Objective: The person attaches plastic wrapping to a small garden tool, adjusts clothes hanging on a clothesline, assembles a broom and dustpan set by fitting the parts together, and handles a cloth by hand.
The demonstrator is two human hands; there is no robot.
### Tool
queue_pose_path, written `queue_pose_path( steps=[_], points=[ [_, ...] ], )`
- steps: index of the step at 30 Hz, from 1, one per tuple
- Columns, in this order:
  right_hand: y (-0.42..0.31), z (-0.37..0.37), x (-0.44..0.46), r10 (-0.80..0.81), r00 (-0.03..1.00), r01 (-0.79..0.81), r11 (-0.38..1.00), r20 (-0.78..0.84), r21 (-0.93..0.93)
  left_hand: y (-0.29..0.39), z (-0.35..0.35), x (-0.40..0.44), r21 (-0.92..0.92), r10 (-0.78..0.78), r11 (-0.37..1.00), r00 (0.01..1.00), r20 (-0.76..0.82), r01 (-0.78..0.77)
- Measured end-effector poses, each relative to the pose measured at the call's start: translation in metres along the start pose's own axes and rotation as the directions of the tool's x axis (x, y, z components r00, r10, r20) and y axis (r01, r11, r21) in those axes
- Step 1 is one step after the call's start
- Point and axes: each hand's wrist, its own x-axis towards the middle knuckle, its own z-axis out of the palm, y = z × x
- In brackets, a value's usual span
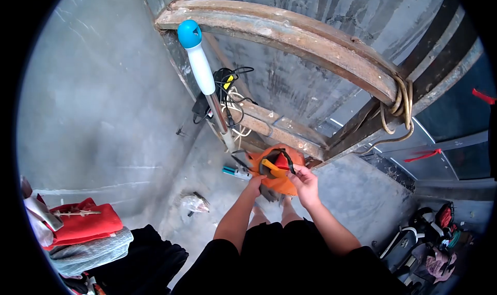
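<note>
Your orange bag (280,183) sits just below the centre of the frame, held in front of your bare legs with its mouth facing up. Inside the opening a yellow-orange piece (271,166) and a red piece (282,161) show, though what they are is too small to tell. A dark strap (288,159) curves over the right side of the mouth.

The step in hand looks to be handling the bag at its opening; as I judge it, the next move calls for a steady left side while the strap is worked clear of the contents.

Your right hand (305,183) has thumb and forefinger brought together, seemingly pinching the strap's lower end at the bag's right edge. Your left hand (254,185) touches the bag's lower left side; its fingers are partly hidden, so I cannot tell how far they close.

Just left of the bag lies a teal-and-white item (236,173). Above it, a pole with a white grip and blue cap (201,70) leans toward the upper left, beside tangled cables (233,96). A curved beam (279,36) spans the top of the frame, and red cloth (88,222) lies at lower left.
</note>
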Motion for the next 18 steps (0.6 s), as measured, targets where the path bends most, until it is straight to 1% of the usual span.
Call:
queue_pose_path(
  steps=[1, 2, 4, 5, 6, 7, 8, 9, 10, 11, 12, 14, 15, 16, 17, 18],
  points=[
    [0.003, -0.003, 0.000, -0.033, 0.999, 0.034, 0.999, 0.021, -0.033, 0.002, 0.009, 0.008, 0.161, 0.210, 0.969, 0.966, -0.151, -0.185],
    [0.006, -0.006, -0.001, -0.025, 0.999, 0.026, 0.999, 0.022, -0.041, 0.005, 0.016, 0.015, 0.342, 0.423, 0.881, 0.868, -0.260, -0.327],
    [0.010, -0.013, -0.004, 0.024, 0.998, -0.017, 0.993, 0.061, -0.116, 0.020, 0.019, 0.027, 0.508, 0.506, 0.785, 0.840, -0.195, -0.355],
    [0.017, -0.017, -0.003, -0.006, 0.995, 0.022, 0.985, 0.095, -0.172, 0.026, 0.021, 0.033, 0.529, 0.567, 0.745, 0.802, -0.185, -0.405],
    [0.022, -0.020, 0.001, 0.007, 0.995, 0.011, 0.984, 0.095, -0.179, 0.030, 0.023, 0.039, 0.551, 0.625, 0.702, 0.761, -0.174, -0.451],
    [0.027, -0.021, 0.006, 0.017, 0.998, 0.003, 0.954, 0.065, -0.301, 0.031, 0.023, 0.045, 0.457, 0.705, 0.670, 0.695, -0.144, -0.585],
    [0.034, -0.021, 0.012, 0.023, 0.999, -0.007, 0.909, 0.034, -0.417, 0.036, 0.017, 0.055, 0.454, 0.698, 0.678, 0.700, -0.151, -0.577],
    [0.048, -0.024, 0.023, -0.009, 1.000, -0.002, 0.866, -0.020, -0.499, 0.041, -0.006, 0.083, 0.530, 0.597, 0.753, 0.743, -0.302, -0.389],
    [0.058, -0.025, 0.030, -0.005, 1.000, -0.008, 0.863, -0.023, -0.505, 0.043, -0.021, 0.100, 0.569, 0.491, 0.801, 0.745, -0.451, -0.184],
    [0.067, -0.027, 0.036, -0.025, 0.998, -0.012, 0.840, -0.060, -0.542, 0.042, -0.025, 0.104, 0.611, 0.543, 0.769, 0.698, -0.468, -0.188],
    [0.071, -0.026, 0.041, -0.046, 0.994, -0.018, 0.816, -0.095, -0.578, 0.041, -0.021, 0.103, 0.607, 0.537, 0.773, 0.701, -0.470, -0.185],
    [0.078, -0.024, 0.046, -0.016, 0.997, -0.029, 0.818, -0.073, -0.575, 0.040, -0.016, 0.095, 0.548, 0.557, 0.792, 0.687, -0.467, -0.269],
    [0.074, -0.018, 0.046, -0.009, 0.998, -0.027, 0.818, -0.060, -0.574, 0.037, -0.014, 0.086, 0.547, 0.552, 0.795, 0.688, -0.472, -0.263],
    [0.065, -0.009, 0.044, -0.002, 0.999, -0.026, 0.817, -0.047, -0.575, 0.034, -0.013, 0.079, 0.545, 0.560, 0.784, 0.717, -0.415, -0.297],
    [0.055, -0.001, 0.041, -0.042, 0.999, 0.014, 0.805, -0.034, -0.594, 0.034, -0.008, 0.073, 0.541, 0.570, 0.771, 0.743, -0.352, -0.336],
    [0.049, 0.005, 0.038, -0.042, 0.999, 0.013, 0.804, -0.034, -0.594, 0.034, -0.010, 0.074, 0.540, 0.569, 0.772, 0.743, -0.352, -0.335]
  ],
)
